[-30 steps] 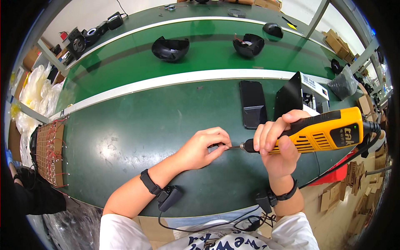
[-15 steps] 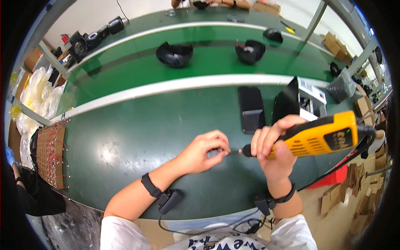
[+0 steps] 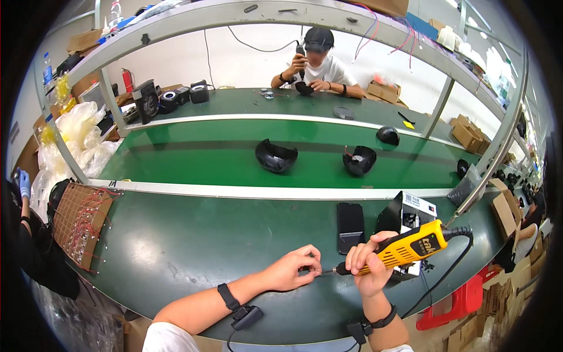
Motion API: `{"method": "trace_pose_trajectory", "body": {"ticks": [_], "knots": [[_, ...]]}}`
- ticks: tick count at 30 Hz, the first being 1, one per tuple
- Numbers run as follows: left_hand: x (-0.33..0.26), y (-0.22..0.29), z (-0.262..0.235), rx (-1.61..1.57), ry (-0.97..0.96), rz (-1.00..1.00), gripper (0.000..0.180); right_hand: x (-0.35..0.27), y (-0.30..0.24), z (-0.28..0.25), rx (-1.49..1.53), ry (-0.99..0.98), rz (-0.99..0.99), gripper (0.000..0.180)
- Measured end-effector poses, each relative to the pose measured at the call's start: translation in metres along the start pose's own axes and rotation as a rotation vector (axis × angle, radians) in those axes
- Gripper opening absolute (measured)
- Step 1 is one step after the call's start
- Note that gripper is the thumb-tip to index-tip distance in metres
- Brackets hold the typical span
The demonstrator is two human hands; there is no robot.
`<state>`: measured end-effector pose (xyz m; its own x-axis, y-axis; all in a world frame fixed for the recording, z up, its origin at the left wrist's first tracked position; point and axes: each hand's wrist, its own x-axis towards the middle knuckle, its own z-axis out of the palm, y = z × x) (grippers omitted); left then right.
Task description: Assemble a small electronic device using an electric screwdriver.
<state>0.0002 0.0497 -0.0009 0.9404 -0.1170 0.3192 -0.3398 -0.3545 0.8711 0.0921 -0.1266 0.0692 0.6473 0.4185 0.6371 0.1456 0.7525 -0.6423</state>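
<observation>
A yellow-and-black electric screwdriver (image 3: 407, 247) lies nearly level in my right hand (image 3: 369, 274), whose fingers wrap round its front end. Its thin bit points left. My left hand (image 3: 292, 271) meets the bit's tip with thumb and forefinger pinched; whatever is between them is too small to make out. Both hands are over the green workbench (image 3: 193, 258). Beyond them a black phone-like slab (image 3: 350, 226) lies flat. Right of that, behind the screwdriver, stands an open black-and-white box (image 3: 392, 211) with small parts inside.
Black half-dome shells (image 3: 277, 157) sit on the green belt (image 3: 199, 149) beyond a white rail. Wired parts with red leads lie on a cardboard sheet (image 3: 82, 220) at the left. A co-worker (image 3: 316, 67) handles a tool opposite. Overhead runs a shelf (image 3: 223, 16); a red stool (image 3: 460, 302) stands at right.
The view has tilted upward, bringing the shelf and the co-worker into sight, so the bench and my hands appear lower. My hands keep the same hold, with the bit still at the left fingertips.
</observation>
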Motion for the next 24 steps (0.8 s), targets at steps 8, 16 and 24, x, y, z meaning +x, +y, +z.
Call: {"method": "trace_pose_trajectory", "body": {"ticks": [8,16,24], "knots": [[-0.003,-0.002,-0.003,0.027,0.045,-0.004,0.01,-0.002,0.003,0.005,0.006,0.023,0.028,0.032],[-0.001,0.003,0.002,0.063,0.03,0.035,0.012,-0.006,0.004,0.002,0.048,0.056,0.019,0.031],[0.0,0.005,0.004,0.147,0.076,0.034,0.01,-0.007,0.003,0.003,0.02,0.055,0.039,0.032]]}}
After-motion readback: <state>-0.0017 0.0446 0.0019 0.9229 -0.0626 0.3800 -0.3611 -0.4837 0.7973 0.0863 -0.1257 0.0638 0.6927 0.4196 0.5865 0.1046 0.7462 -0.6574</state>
